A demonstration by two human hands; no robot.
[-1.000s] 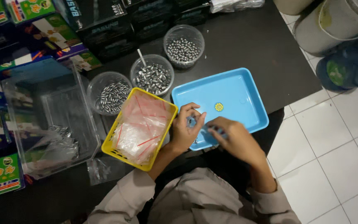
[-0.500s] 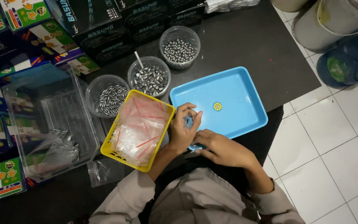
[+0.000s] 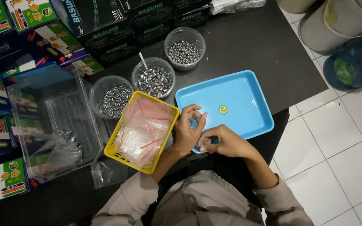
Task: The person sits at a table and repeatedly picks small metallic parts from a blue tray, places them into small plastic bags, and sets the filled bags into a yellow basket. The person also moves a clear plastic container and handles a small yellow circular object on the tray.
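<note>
Overhead, from the head camera: left hand [image 3: 188, 130] half curled over the near-left corner of the blue plastic tray [image 3: 248, 88], fingers bent around a small clear bag [image 3: 193, 122] with a bluish look, too crumpled to tell a long axis. Right hand [image 3: 225, 142] just beside, fingers drawn together at the tray's front rim, pinching something too small to make out. Round yellow disc [image 3: 223, 109] flat on the tray floor. Left of the hands, a yellow slotted basket [image 3: 118, 151] heaped with clear red-striped bags. Beyond, three clear round tubs [image 3: 154, 78] of grey metal pellets on the dark table [image 3: 248, 37].
</note>
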